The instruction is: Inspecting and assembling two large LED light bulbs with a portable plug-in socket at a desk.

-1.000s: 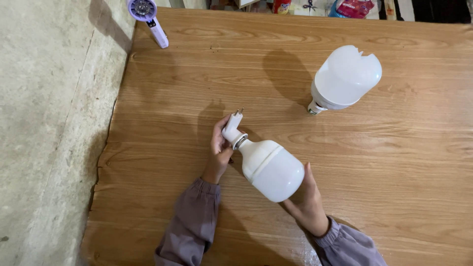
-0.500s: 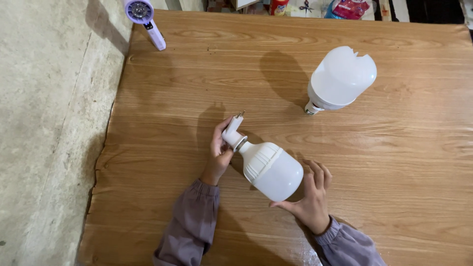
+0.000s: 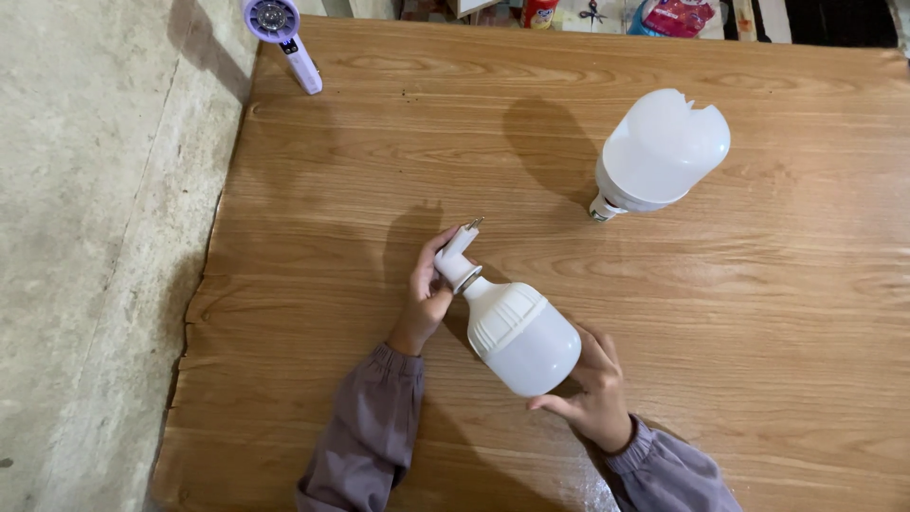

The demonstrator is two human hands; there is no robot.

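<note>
Wood-grain table [image 3: 758,313] fills nearly the whole head view, with bare concrete floor [image 3: 95,237] beyond its left edge. You have the work near the front middle of that table: a large white bulb [image 3: 519,332] held tilted, its narrow neck pointing up and away from you. Your left hand [image 3: 428,289] is closed around a white plug adapter [image 3: 455,254] seated on the bulb's neck — two metal prongs stick out past your fingertips. Your right hand [image 3: 592,389] cups the dome from below and behind, fingers curled against it.

Judging by how things sit, adapter and bulb are already joined or nearly so; whether the thread is fully home you cannot tell, since your fingers cover the joint. Toward the table's far right, well apart from your hands, lies a second white bulb [image 3: 664,152] with a broken, notched dome, untouched. A lilac handheld fan [image 3: 282,36] rests at the table's far left corner.
</note>
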